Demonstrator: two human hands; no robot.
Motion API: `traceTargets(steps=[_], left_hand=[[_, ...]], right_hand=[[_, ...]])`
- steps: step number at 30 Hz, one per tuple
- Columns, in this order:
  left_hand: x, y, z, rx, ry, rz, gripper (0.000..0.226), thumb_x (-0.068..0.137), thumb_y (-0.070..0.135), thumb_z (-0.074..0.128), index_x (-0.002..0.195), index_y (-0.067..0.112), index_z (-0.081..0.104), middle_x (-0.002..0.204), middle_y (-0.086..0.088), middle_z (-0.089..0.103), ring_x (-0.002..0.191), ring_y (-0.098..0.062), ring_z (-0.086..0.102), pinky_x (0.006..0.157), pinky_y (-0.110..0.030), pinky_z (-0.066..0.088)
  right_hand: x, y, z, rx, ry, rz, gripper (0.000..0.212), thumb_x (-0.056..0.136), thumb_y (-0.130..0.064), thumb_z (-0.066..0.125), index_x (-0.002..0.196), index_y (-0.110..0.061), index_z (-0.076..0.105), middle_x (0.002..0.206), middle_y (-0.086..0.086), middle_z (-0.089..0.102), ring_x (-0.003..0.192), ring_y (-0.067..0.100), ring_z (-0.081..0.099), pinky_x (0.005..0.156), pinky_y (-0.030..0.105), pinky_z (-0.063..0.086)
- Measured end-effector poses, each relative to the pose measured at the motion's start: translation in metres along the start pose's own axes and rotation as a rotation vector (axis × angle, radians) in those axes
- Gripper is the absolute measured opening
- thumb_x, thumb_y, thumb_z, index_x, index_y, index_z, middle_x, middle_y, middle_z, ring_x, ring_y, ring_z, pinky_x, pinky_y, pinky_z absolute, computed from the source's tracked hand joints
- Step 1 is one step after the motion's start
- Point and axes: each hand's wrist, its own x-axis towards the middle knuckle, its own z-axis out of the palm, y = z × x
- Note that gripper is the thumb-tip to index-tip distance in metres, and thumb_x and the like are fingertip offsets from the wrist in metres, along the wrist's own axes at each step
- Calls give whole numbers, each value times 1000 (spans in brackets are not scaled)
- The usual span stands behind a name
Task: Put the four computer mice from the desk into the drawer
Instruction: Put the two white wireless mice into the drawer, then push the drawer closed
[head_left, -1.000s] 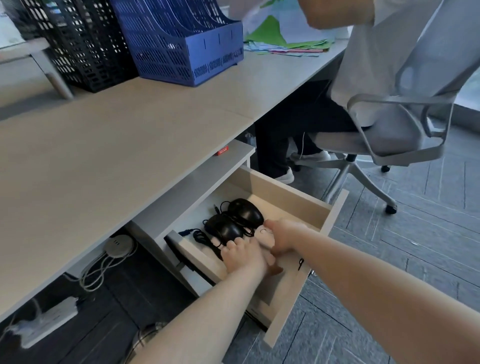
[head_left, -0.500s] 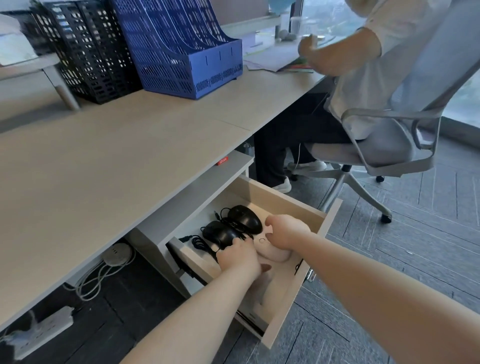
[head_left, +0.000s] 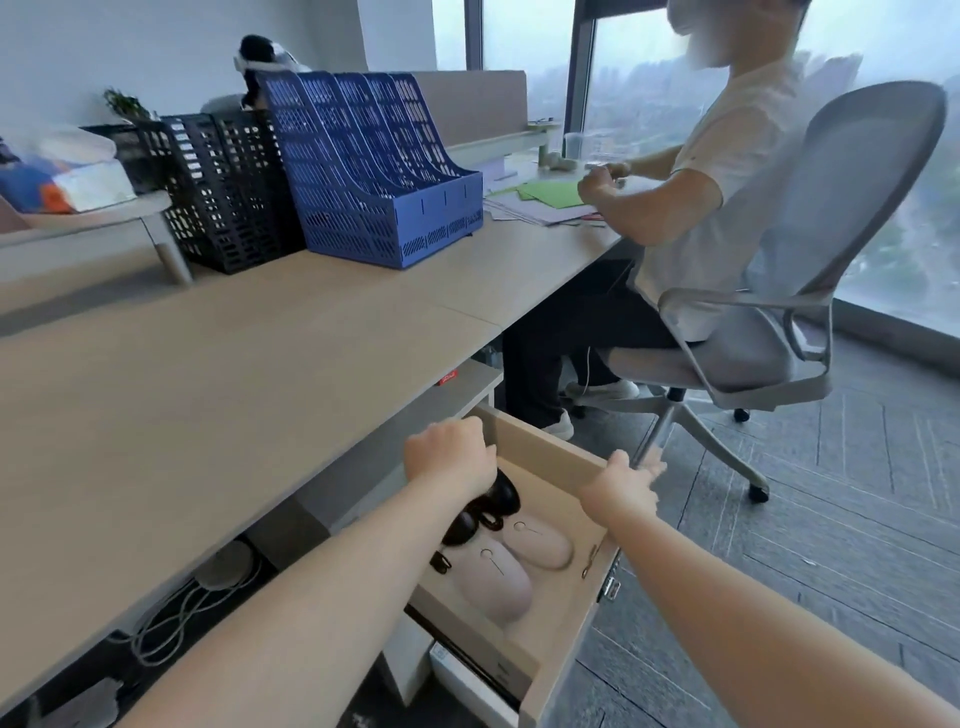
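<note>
The wooden drawer (head_left: 545, 441) stands pulled out under the desk (head_left: 208, 389). Inside lie two pink mice (head_left: 540, 543) (head_left: 498, 584) side by side, and two black corded mice (head_left: 503, 493) (head_left: 460, 527) behind them, partly hidden by my left forearm. My left hand (head_left: 449, 457) hovers as a closed fist above the drawer's back end, with nothing visible in it. At the drawer's far front corner, my right hand (head_left: 621, 486) grips the top edge, fingers reaching past it.
A blue file rack (head_left: 374, 171) and a black one (head_left: 228, 192) stand at the desk's back. A person sits on a grey swivel chair (head_left: 779, 270) just right of the drawer. Cables (head_left: 171, 618) lie on the floor under the desk.
Both hands have come up out of the drawer, leaving the pink mice lying inside. The left hand rose toward the drawer's back; the right moved to its far front corner. My view tilted up.
</note>
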Motion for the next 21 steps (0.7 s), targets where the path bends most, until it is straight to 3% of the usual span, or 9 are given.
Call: traceTargets(steps=[5, 8, 10, 12, 14, 16, 21], left_hand=[[14, -17, -32, -33, 103, 15, 35, 96, 40, 43, 119, 16, 55, 122, -8, 57, 115, -30, 53, 85, -40, 44], [23, -33, -43, -25, 121, -10, 36, 96, 41, 43, 120, 17, 53, 122, -9, 55, 115, -30, 51, 86, -40, 44], [28, -45, -47, -9, 129, -29, 36, 96, 41, 42, 119, 16, 53, 122, -10, 54, 115, -31, 51, 86, -39, 43], [32, -57, -49, -1, 119, -57, 37, 96, 41, 41, 121, 15, 51, 125, -11, 52, 118, -31, 49, 89, -40, 42], [36, -68, -50, -11, 101, -83, 40, 96, 42, 40, 124, 15, 49, 130, -11, 50, 121, -31, 47, 94, -41, 40], [41, -79, -50, -27, 89, -112, 44, 97, 42, 38, 129, 14, 46, 134, -12, 49, 124, -31, 46, 97, -42, 39], [52, -103, -46, -81, 98, -181, 50, 99, 41, 36, 138, 10, 39, 142, -14, 46, 130, -32, 43, 103, -41, 36]], right_hand=[[5, -10, -3, 147, -12, 46, 54, 86, -8, 43, 137, -11, 27, 156, 30, 7, 125, 42, 46, 97, 48, 48], [8, -19, 1, 252, -13, 48, 79, 87, -9, 43, 152, -16, 0, 152, 22, 27, 124, 39, 49, 97, 45, 48], [7, -28, 3, 310, -26, 63, 84, 88, -9, 43, 152, -16, -10, 150, 18, 35, 118, 37, 53, 87, 41, 50], [6, -40, 8, 384, -47, 83, 79, 90, -9, 44, 152, -12, -5, 140, 19, 45, 109, 34, 55, 75, 36, 48], [7, -52, 13, 357, -55, 55, 81, 88, -9, 47, 152, -9, -3, 119, 21, 53, 101, 33, 55, 75, 37, 42], [9, -64, 20, 334, -82, 41, 87, 87, -10, 47, 152, -12, -11, 102, 15, 46, 91, 29, 48, 75, 36, 37], [14, -91, 44, 286, -168, -14, 81, 90, -11, 42, 153, -14, -9, 104, 15, 43, 91, 28, 42, 68, 35, 37]])
